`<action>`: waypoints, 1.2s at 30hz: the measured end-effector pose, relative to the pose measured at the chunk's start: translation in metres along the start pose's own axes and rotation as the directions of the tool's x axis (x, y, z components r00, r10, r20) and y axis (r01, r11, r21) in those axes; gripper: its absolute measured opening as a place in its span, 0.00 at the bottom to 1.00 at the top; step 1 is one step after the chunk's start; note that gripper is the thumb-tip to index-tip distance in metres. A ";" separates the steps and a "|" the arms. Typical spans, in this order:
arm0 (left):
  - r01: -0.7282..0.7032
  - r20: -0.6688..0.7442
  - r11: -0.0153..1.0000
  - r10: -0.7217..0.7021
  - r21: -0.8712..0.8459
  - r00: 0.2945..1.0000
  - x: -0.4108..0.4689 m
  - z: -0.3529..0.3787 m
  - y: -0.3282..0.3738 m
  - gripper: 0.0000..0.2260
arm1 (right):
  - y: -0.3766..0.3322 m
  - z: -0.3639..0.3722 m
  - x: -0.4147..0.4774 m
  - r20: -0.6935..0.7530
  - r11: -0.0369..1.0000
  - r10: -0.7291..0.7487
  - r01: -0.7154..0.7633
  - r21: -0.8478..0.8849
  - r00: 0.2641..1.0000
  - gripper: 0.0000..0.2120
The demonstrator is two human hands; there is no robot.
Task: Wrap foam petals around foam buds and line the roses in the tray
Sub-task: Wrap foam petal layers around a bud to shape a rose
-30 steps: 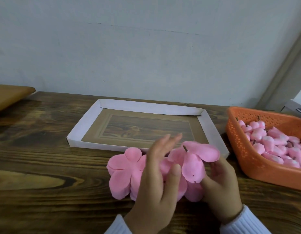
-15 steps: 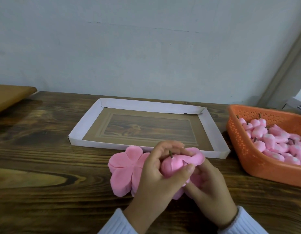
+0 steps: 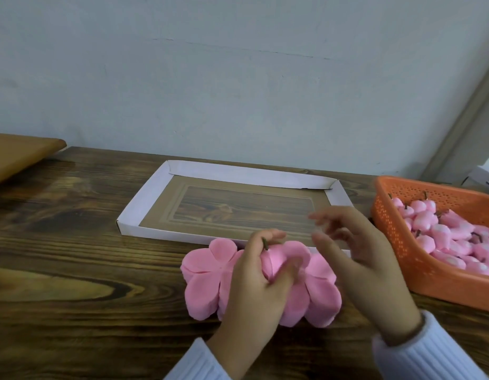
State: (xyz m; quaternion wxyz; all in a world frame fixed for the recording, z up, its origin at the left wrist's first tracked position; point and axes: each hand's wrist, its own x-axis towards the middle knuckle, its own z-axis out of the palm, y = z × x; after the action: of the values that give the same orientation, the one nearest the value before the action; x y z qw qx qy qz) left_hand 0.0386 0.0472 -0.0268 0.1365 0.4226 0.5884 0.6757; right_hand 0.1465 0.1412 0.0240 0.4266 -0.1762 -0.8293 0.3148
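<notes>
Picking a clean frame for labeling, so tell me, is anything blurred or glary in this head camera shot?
Head view: the right hand shows motion-smeared fingers; head view: the thumb of the left hand, gripping the rose, is soft, while the tray and basket look sharp; head view: mild sheen on the table at left, no harsh glare.

Dark wooden table (image 3: 73, 270), pale wall (image 3: 237, 78)

The left hand (image 3: 251, 292) grips a petal-wrapped bud (image 3: 277, 260).

Tray (image 3: 144, 215) behind petals (image 3: 202, 281); basket (image 3: 385, 242) of buds (image 3: 457, 242) right of tray.
</notes>
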 end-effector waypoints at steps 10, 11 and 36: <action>-0.050 -0.006 0.992 0.051 0.116 0.999 -0.003 -0.005 -0.003 0.40 | -0.023 0.019 0.027 0.428 0.988 0.148 -0.157 -0.014 0.892 0.10; -0.044 0.022 0.994 0.042 0.099 0.999 -0.004 -0.006 -0.002 0.40 | -0.022 0.018 0.025 0.392 0.986 0.151 -0.167 0.009 0.907 0.10; 0.194 0.217 0.958 -0.148 -0.209 0.965 -0.004 0.000 0.010 0.21 | -0.018 0.018 0.001 0.146 0.874 0.241 -0.280 0.397 0.959 0.06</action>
State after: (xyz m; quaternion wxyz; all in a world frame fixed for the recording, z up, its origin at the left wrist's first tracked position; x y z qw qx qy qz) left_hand 0.0435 0.0417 -0.0190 0.3005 0.4168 0.5246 0.6788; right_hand 0.1309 0.1217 0.0293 0.3693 -0.1774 -0.7311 0.5456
